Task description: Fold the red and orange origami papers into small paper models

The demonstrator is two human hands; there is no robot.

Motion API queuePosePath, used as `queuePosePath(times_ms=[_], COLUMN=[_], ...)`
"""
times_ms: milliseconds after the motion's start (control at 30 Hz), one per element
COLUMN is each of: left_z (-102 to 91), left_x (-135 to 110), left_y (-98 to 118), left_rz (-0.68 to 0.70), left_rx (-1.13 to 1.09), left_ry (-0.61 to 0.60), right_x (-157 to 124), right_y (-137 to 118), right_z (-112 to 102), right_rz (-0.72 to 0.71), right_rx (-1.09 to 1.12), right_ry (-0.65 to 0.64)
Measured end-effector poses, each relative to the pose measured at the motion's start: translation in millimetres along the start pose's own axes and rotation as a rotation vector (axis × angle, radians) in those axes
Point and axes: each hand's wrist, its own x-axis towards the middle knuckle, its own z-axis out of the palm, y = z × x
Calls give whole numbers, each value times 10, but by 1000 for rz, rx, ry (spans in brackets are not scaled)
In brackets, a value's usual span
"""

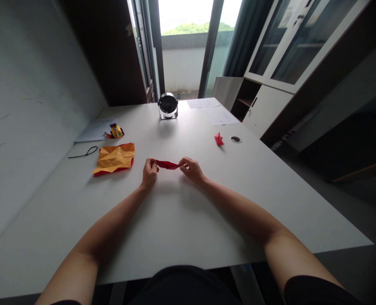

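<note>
A narrow strip of folded red paper (168, 164) stretches between my two hands, just over the middle of the white table. My left hand (150, 173) pinches its left end. At the right end, my right hand (190, 168) grips the pointed tip between thumb and fingers. Creased orange paper (116, 156) with red sheets under it lies left of my left hand. Beyond my right hand sits a small folded red paper figure (218, 139).
A round black device on a metal stand (168, 106) stands at the back. A yellow toy vehicle (115, 131) and a black cable tie (84, 153) lie on the left. Printed sheets (221, 115) are at the far right, near a round cable hole (235, 139).
</note>
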Motion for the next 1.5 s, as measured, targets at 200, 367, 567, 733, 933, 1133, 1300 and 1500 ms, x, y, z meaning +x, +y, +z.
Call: queuePosePath(times_ms=[200,367,567,733,933,1133,1300,1500], left_z=[-6,-9,10,14,34,45,42,30], left_x=[40,58,-8,-85,-125,-113,-125,-147], left_y=[-49,-67,6,113,165,139,139,139], left_rz=[-61,-66,25,90,115,83,151,220], left_rx=[-56,-61,77,199,197,115,290,425], left_ry=[29,26,-39,-91,-168,-216,-332,-360], right_x=[1,-21,-43,-49,-40,-38,-61,-70], right_y=[-8,-20,-22,-23,17,-5,-78,-72], right_z=[-25,-15,29,76,93,61,51,89], right_rz=[68,41,-77,-129,-113,-155,-110,32], right_rx=[-103,-217,-254,-362,-354,-247,-140,-3], right_ry=[-49,-69,-131,-196,-177,-167,-183,-284])
